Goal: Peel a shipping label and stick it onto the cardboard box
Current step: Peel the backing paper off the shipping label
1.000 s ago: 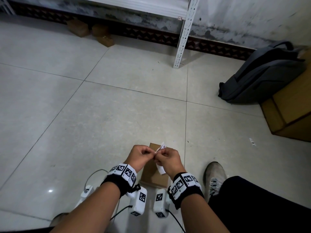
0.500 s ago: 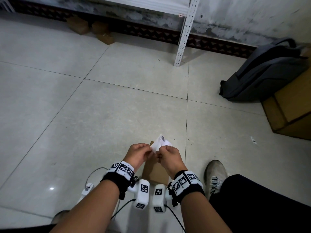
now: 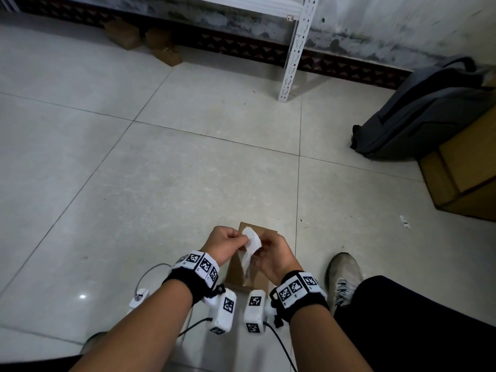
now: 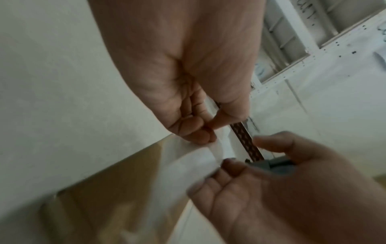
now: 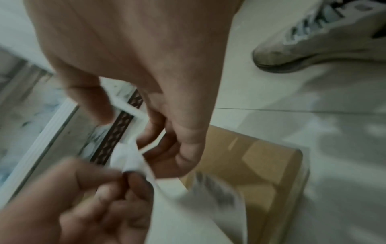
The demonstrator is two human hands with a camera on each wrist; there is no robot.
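Since a moment ago the shipping label has dropped lower between the hands and curls open, one strip now hanging down. The left hand pinches its upper edge between thumb and curled fingers; the right hand holds the other side, fingers loosely bent — grip blurred. Both hover over the cardboard box lying on the tiled floor, beside a shoe.

Two hands, a left hand and a right hand, share one white shipping label above one small cardboard box. Right of that box: one shoe, one grey backpack, one big carton. Far beyond it, three brown blocks by the wall, one shelf post
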